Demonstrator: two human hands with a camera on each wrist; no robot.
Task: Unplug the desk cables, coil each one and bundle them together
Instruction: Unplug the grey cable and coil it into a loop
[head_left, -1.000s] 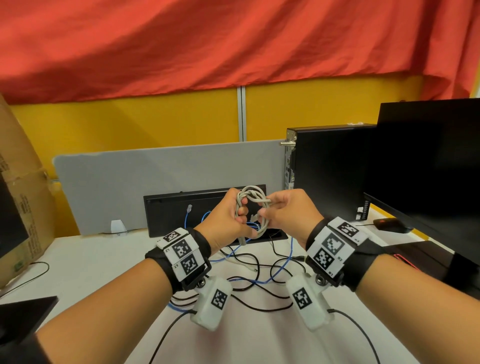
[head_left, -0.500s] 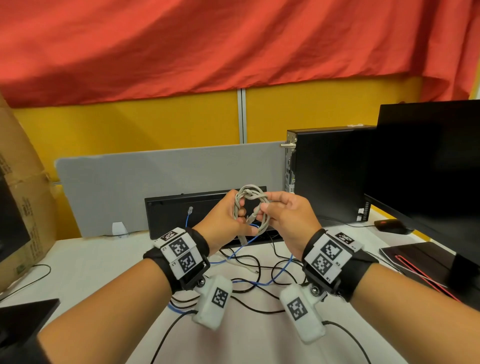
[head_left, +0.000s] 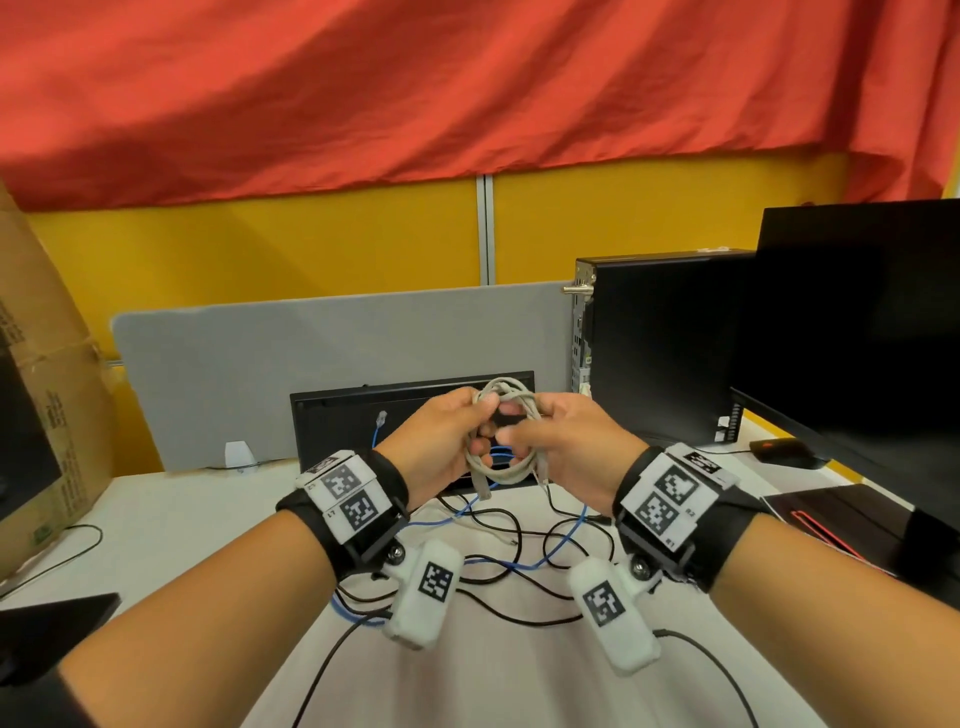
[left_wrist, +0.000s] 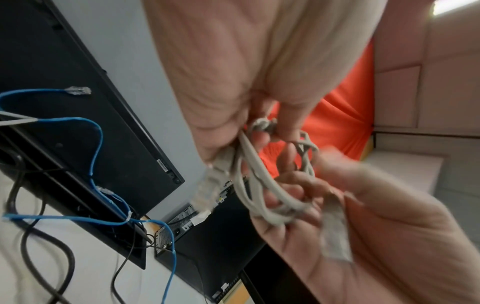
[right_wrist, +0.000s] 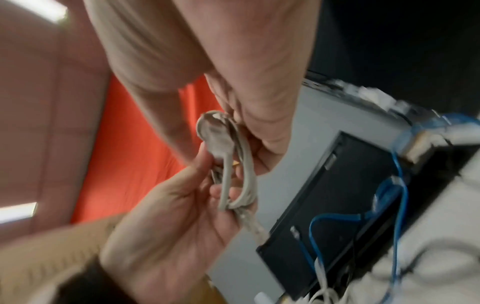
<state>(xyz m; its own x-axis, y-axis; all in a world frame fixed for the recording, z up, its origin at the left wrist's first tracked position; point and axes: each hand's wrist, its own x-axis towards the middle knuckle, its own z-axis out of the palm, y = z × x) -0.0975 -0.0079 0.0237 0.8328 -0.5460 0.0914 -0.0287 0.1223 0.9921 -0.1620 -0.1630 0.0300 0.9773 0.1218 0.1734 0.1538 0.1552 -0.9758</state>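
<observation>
Both hands are raised above the bench, holding a grey cable wound into a small coil between them. The left hand grips the coil's left side, thumb on top and fingers curled through the loops; the right hand pinches the right side with its fingers curled round the strands. In the left wrist view the grey cable runs out of the left hand into the right hand, with a clear plug hanging loose below the coil. The right wrist view, blurred, shows the coil held between the right hand above and the left hand below.

Below the hands, a blue cable and several black cables lie loose and tangled on the bench. One end of the blue cable rises in front of a black panel, its plug hanging free. Behind stands a grey divider; to the right are a black PC and a monitor. A cardboard box sits at the left edge
</observation>
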